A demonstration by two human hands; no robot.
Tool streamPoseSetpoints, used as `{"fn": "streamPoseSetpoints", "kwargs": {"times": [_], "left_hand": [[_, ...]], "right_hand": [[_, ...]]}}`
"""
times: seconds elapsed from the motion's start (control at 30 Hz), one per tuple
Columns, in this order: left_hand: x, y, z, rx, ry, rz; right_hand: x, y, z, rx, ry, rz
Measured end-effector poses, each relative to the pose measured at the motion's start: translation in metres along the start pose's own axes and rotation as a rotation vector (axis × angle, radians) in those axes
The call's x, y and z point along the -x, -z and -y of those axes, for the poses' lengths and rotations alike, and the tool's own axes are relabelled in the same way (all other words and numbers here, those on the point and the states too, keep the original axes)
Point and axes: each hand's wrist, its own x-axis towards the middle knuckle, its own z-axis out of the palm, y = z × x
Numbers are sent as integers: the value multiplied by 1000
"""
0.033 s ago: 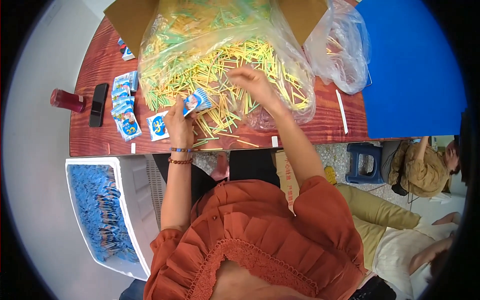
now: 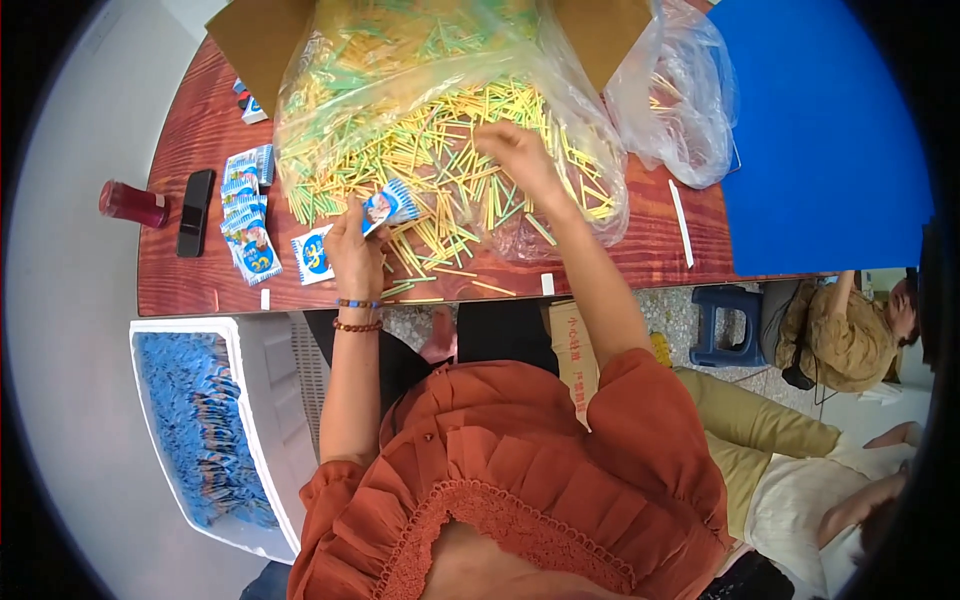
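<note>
My left hand point(image 2: 352, 243) is closed on a small blue-and-white packet point(image 2: 388, 207), pinched by its lower left side. Below and left of that hand a similar packet point(image 2: 313, 254) lies on the table, partly covered by the hand. Over a heap of thin yellow, orange and green sticks point(image 2: 425, 150), my right hand point(image 2: 520, 160) is raised with its fingers loosely bent and apart from the thumb. No stick shows in it. The sticks spill from a clear plastic bag point(image 2: 590, 150) toward the table's near edge.
More packets point(image 2: 252, 240) lie overlapped at the left, beside a black phone point(image 2: 195, 213) and a red-capped jar point(image 2: 133, 203). A white foam box point(image 2: 237, 345) of blue packets stands low left. Cardboard flaps point(image 2: 255, 45), another plastic bag point(image 2: 690, 110) and a blue sheet point(image 2: 830, 150) lie beyond. Two people sit at right.
My right hand has shifted slightly to the right over the sticks, its fingers a little more bent. The left hand still holds the packet in nearly the same place.
</note>
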Motion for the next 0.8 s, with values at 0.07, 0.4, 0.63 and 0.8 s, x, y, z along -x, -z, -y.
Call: {"fn": "streamPoseSetpoints", "kwargs": {"times": [0.07, 0.4, 0.63, 0.8], "left_hand": [[2, -6, -1, 24, 7, 22], [-5, -9, 17, 53, 38, 107], [-2, -1, 10, 95, 29, 123], [2, -6, 3, 107, 29, 81]], "right_hand": [[-28, 44, -16, 297, -94, -251], [-135, 48, -117, 1498, -156, -454], [-105, 13, -18, 962, -487, -392], [-91, 10, 10, 1193, -464, -155]]}}
